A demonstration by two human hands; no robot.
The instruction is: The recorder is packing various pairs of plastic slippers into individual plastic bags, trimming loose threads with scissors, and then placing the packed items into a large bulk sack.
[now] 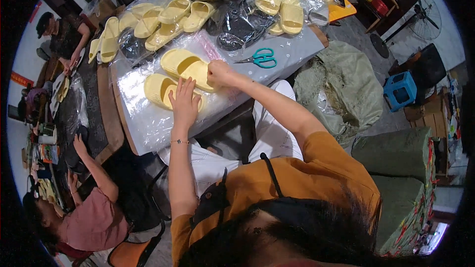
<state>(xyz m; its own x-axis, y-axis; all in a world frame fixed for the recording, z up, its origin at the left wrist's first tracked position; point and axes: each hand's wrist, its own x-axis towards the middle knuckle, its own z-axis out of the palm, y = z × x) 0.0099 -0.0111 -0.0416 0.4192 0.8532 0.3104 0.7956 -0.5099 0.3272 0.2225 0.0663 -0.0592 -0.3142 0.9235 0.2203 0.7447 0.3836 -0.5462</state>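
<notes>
Two pale yellow slides lie side by side on the table, toes pointing up and left. On the left slide [157,89], my left hand [183,100] rests with its fingers stretched and apart. My right hand [220,75] is curled closed at the heel edge of the right slide [180,63]; its fingertips are partly hidden. Just to the right of that hand lie scissors [263,58] with teal handles, blades toward it. Beneath the slides, see-through plastic [143,128] covers the table surface.
More yellow slides [173,11] and bagged black slides [242,24] crowd the table's far side. A big greenish sack [341,84] stands at the right, with a blue stool [400,90] beyond it. Two people work at a dark table [79,104] on the left.
</notes>
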